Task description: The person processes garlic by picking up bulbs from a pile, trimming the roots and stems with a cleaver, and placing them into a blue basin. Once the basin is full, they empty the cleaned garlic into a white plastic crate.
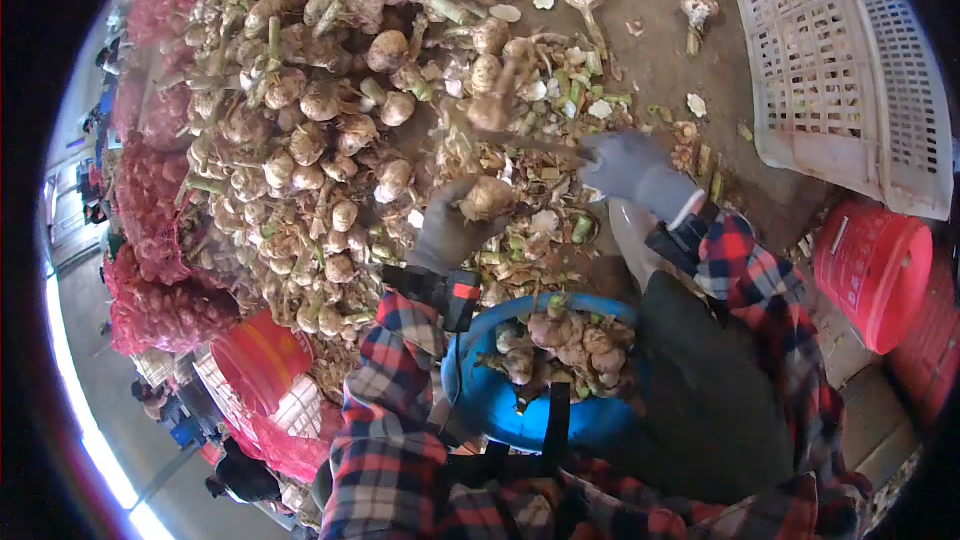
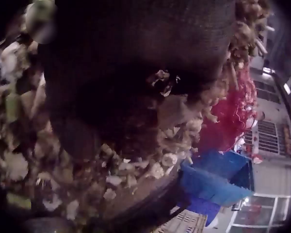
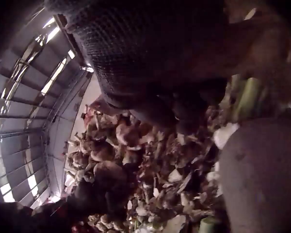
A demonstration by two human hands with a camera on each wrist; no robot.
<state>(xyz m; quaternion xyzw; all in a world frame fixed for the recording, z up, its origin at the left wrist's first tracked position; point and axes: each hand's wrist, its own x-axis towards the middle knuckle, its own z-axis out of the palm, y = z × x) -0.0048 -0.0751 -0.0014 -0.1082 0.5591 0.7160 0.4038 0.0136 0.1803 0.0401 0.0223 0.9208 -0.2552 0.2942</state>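
In the head view the gloved left hand (image 1: 450,230) grips a garlic bulb (image 1: 487,198) above the trimmings. To its right the grey-gloved right hand (image 1: 637,176) has its fingers curled round a thin, blurred tool (image 1: 540,145) pointing left; its exact shape is unclear. A blurred bulb (image 1: 490,110) is just beyond the left hand. Dark glove fabric (image 2: 140,43) fills much of the left wrist view and hides the grip. The right wrist view shows the right glove (image 3: 145,58) in shadow over garlic and scraps, with the tool not distinguishable.
A big garlic pile (image 1: 300,140) lies at the left, beside red mesh bags (image 1: 150,190). A blue basin (image 1: 490,420) with trimmed bulbs (image 1: 580,345) stands near the body. White crates (image 1: 815,135) and a red bucket (image 1: 865,275) are at the right.
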